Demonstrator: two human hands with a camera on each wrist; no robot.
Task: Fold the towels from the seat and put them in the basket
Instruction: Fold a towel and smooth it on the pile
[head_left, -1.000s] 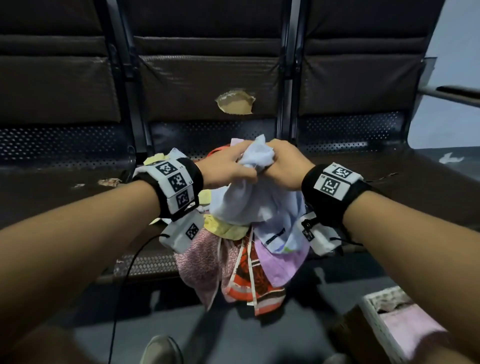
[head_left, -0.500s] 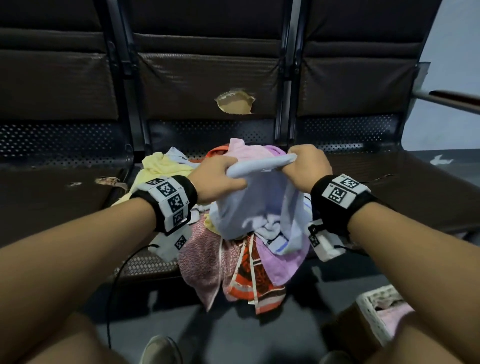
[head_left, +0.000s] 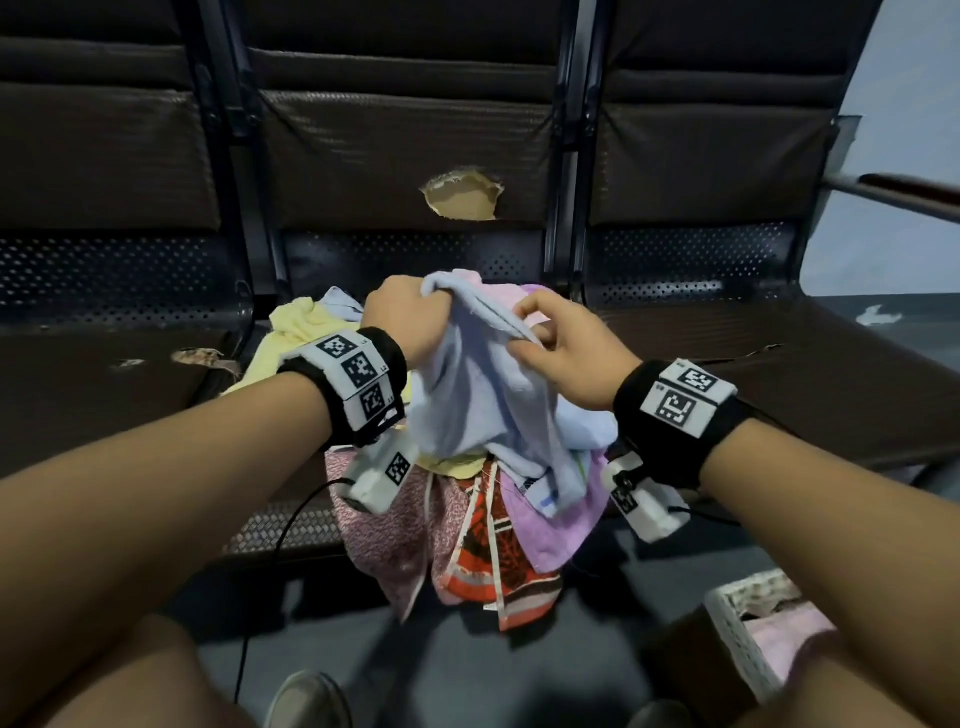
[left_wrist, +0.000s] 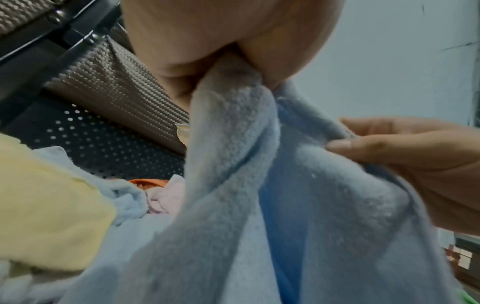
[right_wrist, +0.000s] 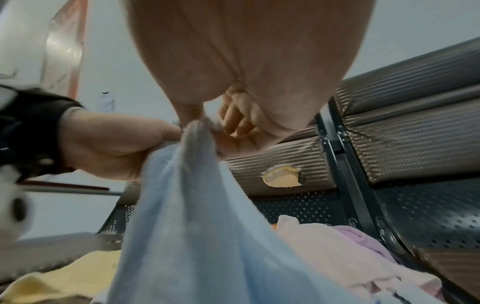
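Early on, I reckon — my left hand (head_left: 410, 322) grips the light-blue towel (head_left: 483, 410) bunched at its top, right hand (head_left: 566, 348) pinches its edge, held over the pile (head_left: 467, 519) on the seat (head_left: 156, 405). Nothing folded yet. Basket (head_left: 737, 618) btm right: sth pink inside, rest hidden.

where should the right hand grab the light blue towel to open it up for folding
Probably along its top edge, out toward a free corner, coming from above on the right. The left hand grips one bunched end of the blue towel, and the right hand pinches the same hem close beside it. The rest hangs crumpled over the pile, so a pinch farther right along that hem should let it spread.
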